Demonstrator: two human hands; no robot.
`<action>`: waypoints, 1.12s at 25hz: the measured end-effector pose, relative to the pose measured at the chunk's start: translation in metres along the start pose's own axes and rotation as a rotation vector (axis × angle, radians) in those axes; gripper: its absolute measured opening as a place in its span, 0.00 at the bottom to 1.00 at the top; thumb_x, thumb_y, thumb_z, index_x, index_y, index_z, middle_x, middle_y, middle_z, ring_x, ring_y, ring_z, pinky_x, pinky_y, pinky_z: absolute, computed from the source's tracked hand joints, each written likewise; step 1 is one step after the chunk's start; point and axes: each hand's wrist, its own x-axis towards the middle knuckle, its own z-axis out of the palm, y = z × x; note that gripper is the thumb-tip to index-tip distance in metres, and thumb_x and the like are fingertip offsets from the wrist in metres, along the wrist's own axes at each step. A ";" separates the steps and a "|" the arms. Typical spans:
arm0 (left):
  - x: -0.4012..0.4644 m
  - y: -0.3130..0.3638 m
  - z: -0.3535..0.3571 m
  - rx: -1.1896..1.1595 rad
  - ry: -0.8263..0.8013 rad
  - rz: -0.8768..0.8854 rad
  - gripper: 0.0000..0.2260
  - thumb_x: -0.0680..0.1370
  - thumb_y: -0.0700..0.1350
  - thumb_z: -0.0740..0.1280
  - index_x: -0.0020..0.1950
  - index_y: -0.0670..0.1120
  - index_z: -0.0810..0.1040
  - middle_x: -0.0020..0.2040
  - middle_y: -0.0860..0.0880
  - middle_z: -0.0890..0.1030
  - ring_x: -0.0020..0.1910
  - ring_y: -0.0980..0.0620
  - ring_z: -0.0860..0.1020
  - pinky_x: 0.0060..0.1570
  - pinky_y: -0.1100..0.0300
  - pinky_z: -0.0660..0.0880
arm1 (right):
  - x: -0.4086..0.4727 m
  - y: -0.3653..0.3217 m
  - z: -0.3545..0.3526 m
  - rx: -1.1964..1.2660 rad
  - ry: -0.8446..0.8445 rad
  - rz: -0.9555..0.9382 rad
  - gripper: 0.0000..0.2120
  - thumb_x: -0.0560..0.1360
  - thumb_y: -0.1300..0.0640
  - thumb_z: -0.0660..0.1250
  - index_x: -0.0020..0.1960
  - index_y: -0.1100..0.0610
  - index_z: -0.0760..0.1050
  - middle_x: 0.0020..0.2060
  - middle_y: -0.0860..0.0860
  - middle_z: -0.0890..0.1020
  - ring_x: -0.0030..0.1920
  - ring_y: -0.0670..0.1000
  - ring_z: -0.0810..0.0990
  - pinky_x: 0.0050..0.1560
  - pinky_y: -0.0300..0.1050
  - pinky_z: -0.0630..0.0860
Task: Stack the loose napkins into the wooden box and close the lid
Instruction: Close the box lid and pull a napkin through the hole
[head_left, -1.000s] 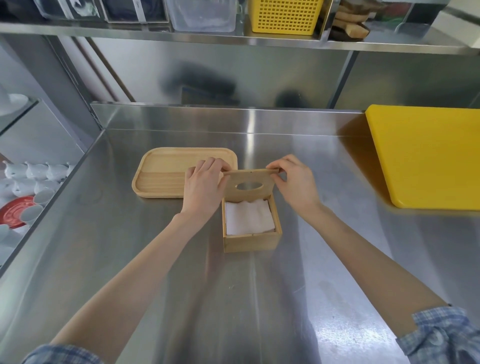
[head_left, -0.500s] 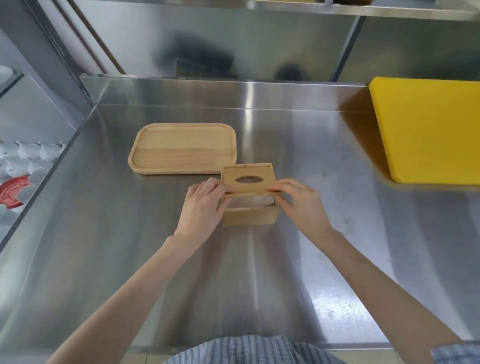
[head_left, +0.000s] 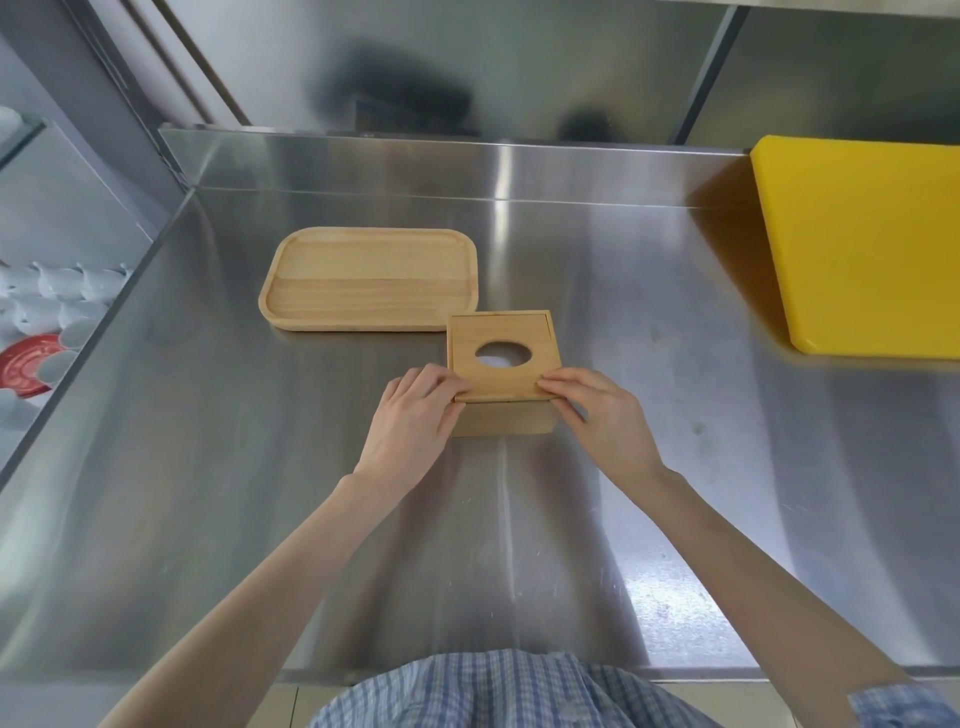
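The wooden box (head_left: 501, 425) stands on the steel counter in the middle of the view. Its lid (head_left: 501, 379), with an oval hole, lies flat on top, a thin gap showing along the near edge. White napkins (head_left: 503, 357) show through the hole. My left hand (head_left: 413, 415) pinches the lid's near left corner, and my right hand (head_left: 597, 410) pinches its near right corner. No loose napkins are visible on the counter.
An empty wooden tray (head_left: 369, 278) lies just behind and left of the box. A yellow cutting board (head_left: 857, 244) lies at the right. White cups and a red plate (head_left: 26, 366) sit on a lower shelf at the left. The counter's front edge is near my body.
The lid came down from standing upright at the back of the box to lying flat on top, and both hands followed it to the near corners. The camera tilted down.
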 end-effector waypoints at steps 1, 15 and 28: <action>-0.001 0.000 0.001 0.006 0.006 0.000 0.13 0.74 0.45 0.58 0.49 0.43 0.81 0.43 0.46 0.81 0.44 0.54 0.69 0.49 0.60 0.64 | -0.001 0.000 0.000 0.006 0.001 0.003 0.11 0.73 0.65 0.66 0.52 0.60 0.82 0.51 0.54 0.84 0.52 0.54 0.82 0.57 0.37 0.70; -0.003 0.001 -0.002 -0.027 -0.057 -0.036 0.15 0.75 0.47 0.57 0.52 0.44 0.81 0.48 0.47 0.81 0.49 0.50 0.76 0.50 0.55 0.72 | -0.002 0.002 0.006 -0.008 0.040 0.010 0.11 0.72 0.66 0.67 0.52 0.58 0.82 0.51 0.52 0.85 0.52 0.45 0.78 0.56 0.31 0.67; 0.034 0.014 0.002 -0.842 -0.254 -1.006 0.29 0.77 0.54 0.63 0.74 0.46 0.60 0.73 0.49 0.68 0.70 0.48 0.68 0.70 0.50 0.65 | 0.066 -0.026 -0.009 -0.306 -0.286 -0.079 0.11 0.75 0.58 0.64 0.56 0.55 0.80 0.61 0.55 0.75 0.63 0.56 0.71 0.63 0.51 0.67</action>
